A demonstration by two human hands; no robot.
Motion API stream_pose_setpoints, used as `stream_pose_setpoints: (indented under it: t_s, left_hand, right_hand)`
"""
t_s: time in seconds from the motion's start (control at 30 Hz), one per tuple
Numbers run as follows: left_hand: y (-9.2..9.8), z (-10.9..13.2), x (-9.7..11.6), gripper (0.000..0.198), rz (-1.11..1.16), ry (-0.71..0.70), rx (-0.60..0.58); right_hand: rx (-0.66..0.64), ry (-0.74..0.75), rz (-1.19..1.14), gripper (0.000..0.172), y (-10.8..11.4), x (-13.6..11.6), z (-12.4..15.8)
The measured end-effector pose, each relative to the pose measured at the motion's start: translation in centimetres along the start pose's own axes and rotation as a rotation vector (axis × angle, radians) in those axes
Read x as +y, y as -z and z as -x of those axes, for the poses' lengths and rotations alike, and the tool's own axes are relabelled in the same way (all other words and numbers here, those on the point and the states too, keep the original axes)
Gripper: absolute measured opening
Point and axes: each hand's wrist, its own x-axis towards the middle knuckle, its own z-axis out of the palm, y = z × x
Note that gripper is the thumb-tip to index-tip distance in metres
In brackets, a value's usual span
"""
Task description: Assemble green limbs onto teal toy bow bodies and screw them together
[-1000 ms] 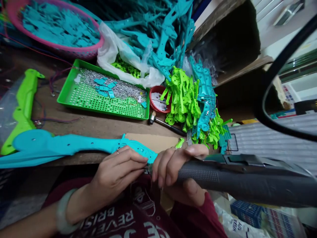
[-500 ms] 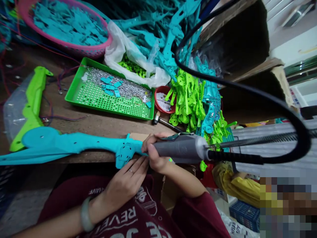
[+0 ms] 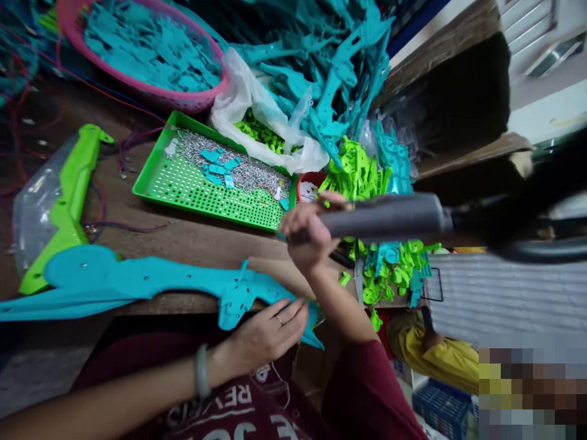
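Note:
A long teal plastic toy part [image 3: 151, 278] lies along the front edge of the wooden table [image 3: 183, 241]. My left hand [image 3: 268, 330] grips its near end at the table's edge, fingers curled onto it. My right hand [image 3: 307, 229] is raised above the table, closed round the front of a grey electric screwdriver [image 3: 385, 217], whose tip hangs near the right end of the green tray [image 3: 202, 189]. The tray holds a pile of small silver screws [image 3: 229, 165] and a few small teal pieces.
A pink basket [image 3: 147, 91] of teal pieces stands at the back. A white bag of green bits [image 3: 261, 131], heaps of teal and lime-green parts [image 3: 362, 177], a small red bowl [image 3: 308, 186] and a lime-green part [image 3: 68, 201] at left surround the tray.
My right hand has lifted the screwdriver off the teal part and swung it up toward the tray. My left hand slid further along the part's near end.

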Motion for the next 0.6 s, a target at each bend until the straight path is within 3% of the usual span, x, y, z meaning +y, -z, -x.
stream_pose_setpoints:
  t_s: [0.03, 0.1, 0.2, 0.5, 0.6]
  left_hand:
    - [-0.2, -0.2, -0.2, 0.034, 0.009, -0.050, 0.008]
    - [-0.5, -0.6, -0.5, 0.031, 0.023, -0.082, 0.025]
    - [-0.8, -0.8, -0.7, 0.028, 0.031, -0.064, 0.025]
    - [-1.3, -1.2, -1.5, 0.024, 0.096, -0.191, 0.066]
    - [-1.3, -1.2, -1.4, 0.023, 0.106, -0.170, 0.065]
  right_hand:
    - [0.086, 0.054, -0.050, 0.047, -1.1, 0.7, -1.7]
    - [0.123, 0.070, -0.082, 0.050, -3.1, 2.0, -4.3]
    - [0.076, 0.016, -0.085, 0.054, -4.8, 3.3, -5.8]
    - [0.049, -0.010, -0.173, 0.052, -4.8, 3.6, -5.3]
    - [0.060, -0.033, -0.138, 0.050, -4.7, 3.4, -5.1]
